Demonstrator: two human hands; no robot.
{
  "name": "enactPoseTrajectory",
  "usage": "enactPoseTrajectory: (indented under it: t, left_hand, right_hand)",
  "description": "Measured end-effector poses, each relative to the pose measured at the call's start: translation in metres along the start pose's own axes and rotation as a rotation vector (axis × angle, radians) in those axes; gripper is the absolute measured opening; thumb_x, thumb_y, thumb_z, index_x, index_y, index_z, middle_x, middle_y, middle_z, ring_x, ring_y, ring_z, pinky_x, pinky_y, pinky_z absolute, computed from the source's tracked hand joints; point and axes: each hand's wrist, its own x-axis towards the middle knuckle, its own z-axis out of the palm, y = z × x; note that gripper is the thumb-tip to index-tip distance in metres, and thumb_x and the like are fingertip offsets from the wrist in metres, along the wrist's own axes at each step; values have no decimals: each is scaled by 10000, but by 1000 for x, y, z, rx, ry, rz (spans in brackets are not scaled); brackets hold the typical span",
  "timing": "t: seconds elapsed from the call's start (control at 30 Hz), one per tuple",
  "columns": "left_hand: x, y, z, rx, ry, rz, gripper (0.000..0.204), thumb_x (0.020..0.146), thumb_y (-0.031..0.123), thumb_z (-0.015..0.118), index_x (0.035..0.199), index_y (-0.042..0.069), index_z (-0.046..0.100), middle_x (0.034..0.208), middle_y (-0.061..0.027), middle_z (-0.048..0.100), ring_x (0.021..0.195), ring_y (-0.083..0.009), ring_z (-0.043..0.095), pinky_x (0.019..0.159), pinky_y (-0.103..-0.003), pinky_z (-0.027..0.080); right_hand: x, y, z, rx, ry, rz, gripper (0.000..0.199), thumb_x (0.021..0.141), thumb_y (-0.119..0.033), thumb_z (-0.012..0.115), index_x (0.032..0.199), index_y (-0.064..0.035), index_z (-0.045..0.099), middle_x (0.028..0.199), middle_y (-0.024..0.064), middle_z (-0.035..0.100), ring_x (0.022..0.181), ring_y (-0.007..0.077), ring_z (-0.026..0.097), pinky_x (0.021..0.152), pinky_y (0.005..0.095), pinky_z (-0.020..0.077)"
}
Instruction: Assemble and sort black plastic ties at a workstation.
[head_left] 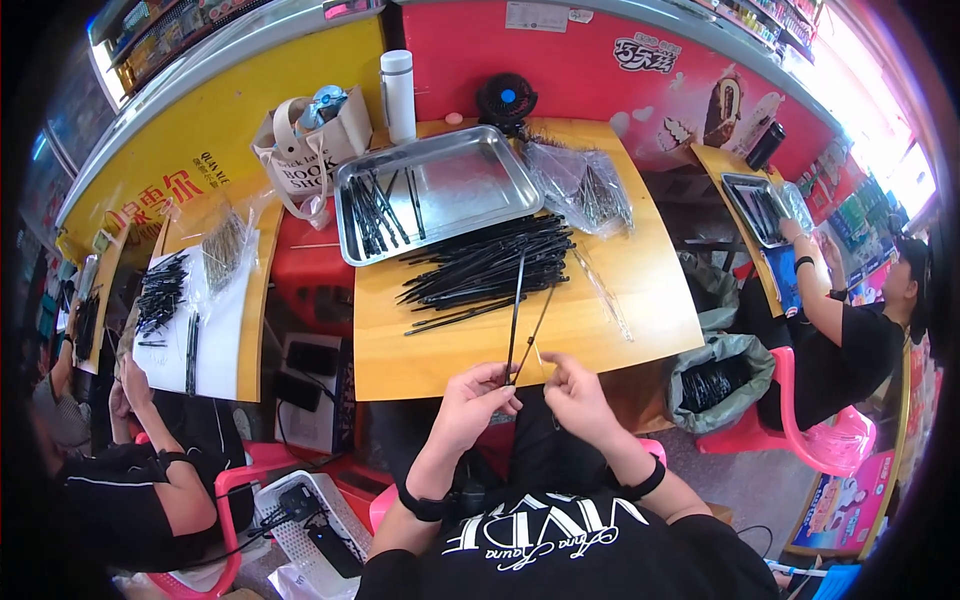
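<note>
Just off the near edge of the wooden table, my left hand (480, 391) pinches two long thin black strips (515, 310) that look like cable ties. They stick up and fan apart. Close on its right is my right hand (578, 398), its fingers curled and pinched together beside the strips' lower ends. What it grips is too fine to make out. Beyond both hands lies a thick pile of similar black strips (490, 262). More strips rest in the left part of a shallow metal tray (455, 180) behind the pile.
A clear bag of thin dark pieces (595, 190) lies right of the tray. At the back stand a canvas bag (318, 145), a white bottle (398, 97) and a small black fan (506, 98). An open sack (715, 380) sits on the floor at right. People work at neighbouring tables.
</note>
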Motion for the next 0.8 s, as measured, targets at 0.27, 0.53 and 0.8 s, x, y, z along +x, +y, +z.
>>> enactPoseTrajectory:
  t: [0.27,0.53,0.8]
  left_hand:
    - [-9,5,6,-147,-1,30,250,829,-79,586,1078,-63,598,881,-104,639,719,-189,662,625,-242,532]
    - [-16,12,15,-110,20,111,419,825,-84,588,1229,-32,491,923,-88,597,767,-176,649,633,-227,511]
    - [-17,16,21,-106,6,135,519,814,-108,584,1307,-30,440,939,-105,605,781,-181,647,624,-230,503]
  right_hand:
    - [44,2,5,872,-171,249,245,863,-34,571,1102,10,543,697,-5,540,503,51,475,441,186,361]
    - [44,-15,30,912,177,-29,133,888,-55,550,1017,-51,519,795,27,574,630,82,548,569,211,429]
    - [33,-23,24,1254,21,163,145,885,-39,557,1017,-62,503,782,52,575,647,129,571,594,245,489]
